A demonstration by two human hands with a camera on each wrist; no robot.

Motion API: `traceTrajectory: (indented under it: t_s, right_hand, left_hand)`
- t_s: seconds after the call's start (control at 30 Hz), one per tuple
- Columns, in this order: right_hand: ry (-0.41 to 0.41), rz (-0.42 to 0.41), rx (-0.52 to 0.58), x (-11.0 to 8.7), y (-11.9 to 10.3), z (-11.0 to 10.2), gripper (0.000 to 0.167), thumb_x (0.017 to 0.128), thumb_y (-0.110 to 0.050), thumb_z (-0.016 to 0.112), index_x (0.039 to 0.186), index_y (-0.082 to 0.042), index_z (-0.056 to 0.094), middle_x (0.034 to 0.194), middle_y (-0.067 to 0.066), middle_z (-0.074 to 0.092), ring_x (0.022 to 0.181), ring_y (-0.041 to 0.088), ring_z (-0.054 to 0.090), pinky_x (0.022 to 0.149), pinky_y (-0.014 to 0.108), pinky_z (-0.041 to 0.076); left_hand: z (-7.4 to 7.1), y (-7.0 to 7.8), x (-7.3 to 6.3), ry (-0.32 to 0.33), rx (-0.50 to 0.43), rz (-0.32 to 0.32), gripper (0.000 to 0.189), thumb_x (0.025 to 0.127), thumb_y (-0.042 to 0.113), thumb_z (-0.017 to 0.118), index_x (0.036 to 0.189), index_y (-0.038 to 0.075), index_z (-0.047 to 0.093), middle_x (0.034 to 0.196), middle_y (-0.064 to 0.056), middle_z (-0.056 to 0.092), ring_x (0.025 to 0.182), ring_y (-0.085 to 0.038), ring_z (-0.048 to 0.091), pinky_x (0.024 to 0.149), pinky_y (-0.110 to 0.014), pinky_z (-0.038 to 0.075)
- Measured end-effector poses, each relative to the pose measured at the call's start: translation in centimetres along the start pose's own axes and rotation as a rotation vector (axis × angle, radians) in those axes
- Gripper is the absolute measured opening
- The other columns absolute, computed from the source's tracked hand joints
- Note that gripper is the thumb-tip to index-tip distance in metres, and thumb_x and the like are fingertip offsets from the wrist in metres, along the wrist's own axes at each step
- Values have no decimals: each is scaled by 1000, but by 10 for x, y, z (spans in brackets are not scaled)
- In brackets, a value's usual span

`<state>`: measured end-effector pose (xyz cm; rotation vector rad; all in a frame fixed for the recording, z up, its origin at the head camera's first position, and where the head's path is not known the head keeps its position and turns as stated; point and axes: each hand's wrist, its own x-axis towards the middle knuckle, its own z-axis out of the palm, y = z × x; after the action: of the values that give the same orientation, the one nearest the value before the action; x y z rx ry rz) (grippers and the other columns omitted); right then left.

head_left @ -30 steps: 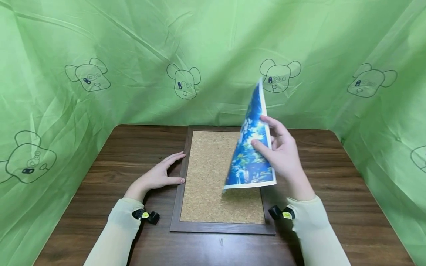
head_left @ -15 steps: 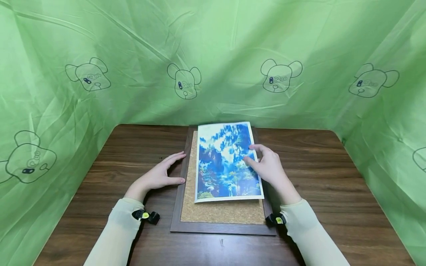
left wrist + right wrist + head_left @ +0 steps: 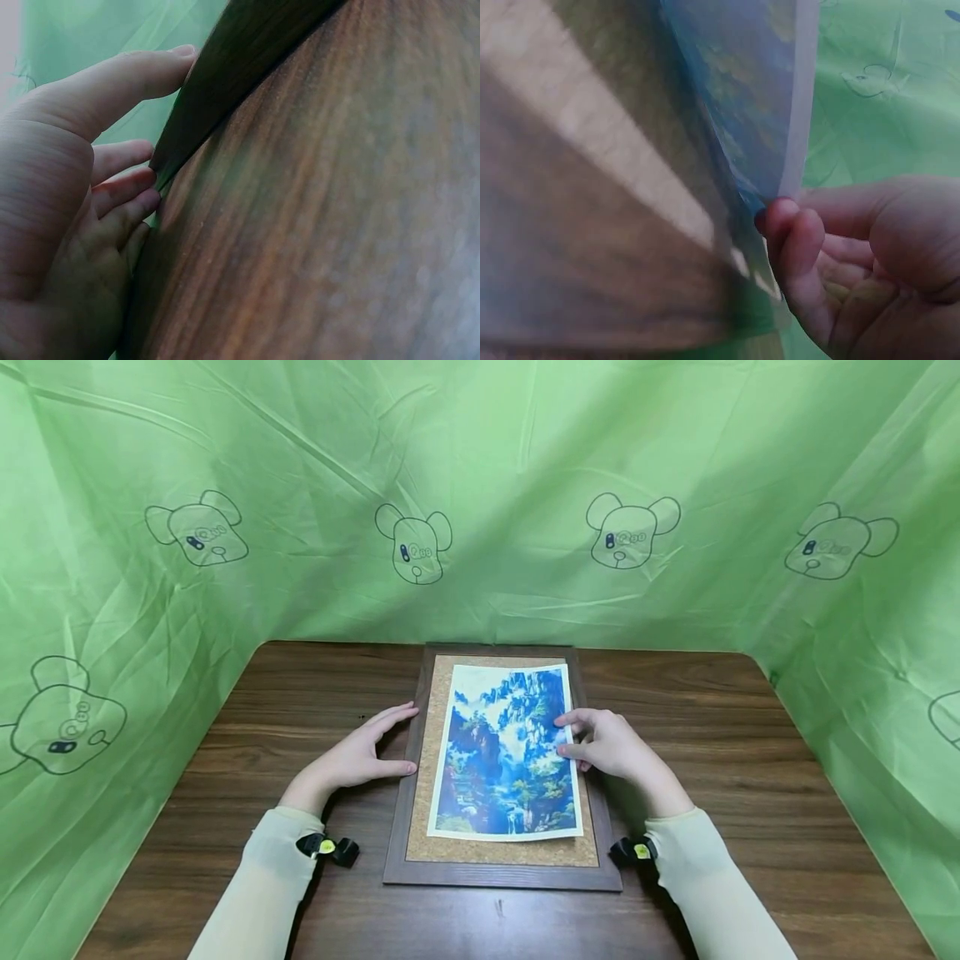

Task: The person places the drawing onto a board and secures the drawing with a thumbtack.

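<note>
The right hand (image 3: pixel 621 750) pinches a print (image 3: pixel 506 752) by its right edge over a corkboard (image 3: pixel 502 853); the left hand (image 3: pixel 351 762), spread, touches the corkboard's left side.

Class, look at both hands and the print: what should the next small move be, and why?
Probably lower the right edge of the print onto the cork: the right hand pinches that edge, which looks raised in the right wrist view, and the left hand touches the frame.
</note>
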<state>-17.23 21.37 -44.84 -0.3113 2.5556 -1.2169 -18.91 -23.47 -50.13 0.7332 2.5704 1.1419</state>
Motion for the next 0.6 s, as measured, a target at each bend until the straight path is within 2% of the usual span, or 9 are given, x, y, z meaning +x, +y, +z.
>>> traceTrajectory:
  t_s: [0.1,0.3,0.47,0.6]
  right_hand:
    - [-35,-13,-1,-1,5,0,41,101,-10,81,140,-7,72,113,14,67,66,22,70,62,40,61]
    - [-53,-28,-5,0,10,1,43,102,-11,80,144,-8,69,116,16,63,66,22,71,62,39,62]
    - [-63,-36,-16,0,8,3,45,102,-9,79,145,-6,68,112,15,63,67,22,71,61,38,61]
    - [-67,-67,-73,0,7,2,45,101,-13,81,144,-7,69,109,11,64,67,19,67,60,35,56]
  left_hand:
    - [0,0,0,-3,0,-9,98,92,45,89,172,23,37,179,-6,27,165,-37,24,126,-68,27]
    - [0,-1,0,-4,0,-14,98,93,46,89,172,24,37,180,-5,27,165,-37,23,126,-69,27]
    - [0,-1,0,-7,5,-11,98,92,46,89,172,24,37,180,-6,27,165,-37,23,126,-69,27]
    - [0,-1,0,-4,2,-10,98,92,46,89,172,24,37,179,-5,27,165,-37,23,126,-69,27]
